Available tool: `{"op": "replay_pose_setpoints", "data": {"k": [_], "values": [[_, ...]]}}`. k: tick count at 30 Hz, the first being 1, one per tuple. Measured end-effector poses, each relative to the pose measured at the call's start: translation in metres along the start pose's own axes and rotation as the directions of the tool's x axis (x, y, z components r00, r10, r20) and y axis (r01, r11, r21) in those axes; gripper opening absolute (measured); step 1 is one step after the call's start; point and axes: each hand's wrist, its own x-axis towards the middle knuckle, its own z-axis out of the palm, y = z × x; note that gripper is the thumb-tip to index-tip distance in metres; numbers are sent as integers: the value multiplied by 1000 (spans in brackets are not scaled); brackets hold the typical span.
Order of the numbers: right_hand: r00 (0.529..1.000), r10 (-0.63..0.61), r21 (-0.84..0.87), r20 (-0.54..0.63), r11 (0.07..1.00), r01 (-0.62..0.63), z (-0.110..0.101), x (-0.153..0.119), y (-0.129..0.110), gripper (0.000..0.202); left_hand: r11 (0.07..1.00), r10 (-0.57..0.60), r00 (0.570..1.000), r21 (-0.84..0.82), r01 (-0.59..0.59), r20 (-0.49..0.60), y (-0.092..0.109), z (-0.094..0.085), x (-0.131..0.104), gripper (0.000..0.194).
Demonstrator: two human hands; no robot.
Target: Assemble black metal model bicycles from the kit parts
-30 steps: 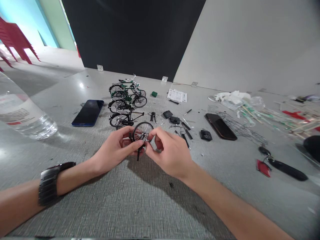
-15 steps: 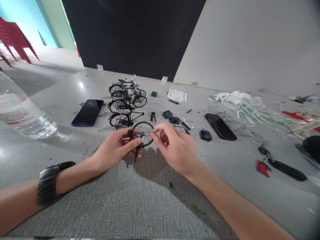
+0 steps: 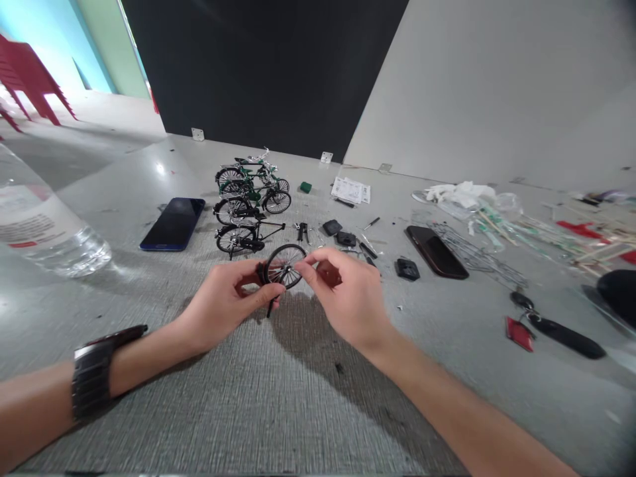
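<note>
Between my hands, just above the grey table, is a small black spoked wheel (image 3: 285, 267) with a thin dark part hanging below it. My left hand (image 3: 233, 298) grips the wheel and the dark part from the left, thumb at the lower rim. The thumb and index finger of my right hand (image 3: 342, 291) pinch at the wheel's right rim. Just behind stands a black model bicycle frame with one wheel (image 3: 238, 238). Farther back, several green and black model bicycles (image 3: 253, 192) stand close together.
A blue phone (image 3: 173, 224) and a water bottle (image 3: 44, 212) are on the left. Black parts (image 3: 346, 238), a dark phone (image 3: 436, 252), keys (image 3: 566, 336) and plastic scraps (image 3: 467, 199) lie to the right. Papers (image 3: 350, 190) lie at the back.
The wheel has turned slightly and now faces the camera differently. My left thumb has shifted down to its lower rim, and my right fingertips have moved to its upper right.
</note>
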Motion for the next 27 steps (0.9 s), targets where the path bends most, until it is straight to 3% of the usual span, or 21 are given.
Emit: {"op": "replay_pose_setpoints", "data": {"k": [5,10,13,18,27], "values": [[975,211,274,65,936,-220,4,-2,-6,30,964,166,984,222,-149,-63,1,-1,-4,14],[968,240,361,71,899,-249,6,-2,-5,27,924,253,966,308,-225,-52,2,-1,-6,15],[974,216,379,66,898,-225,6,-2,-5,24,928,231,972,312,-204,-51,2,0,-6,20],[976,195,396,100,892,-219,5,-2,-6,19,958,140,990,256,-128,-30,0,0,-6,53],[977,171,441,125,873,-209,4,-3,-3,19,959,155,988,240,-151,2,-1,0,-8,52]]}}
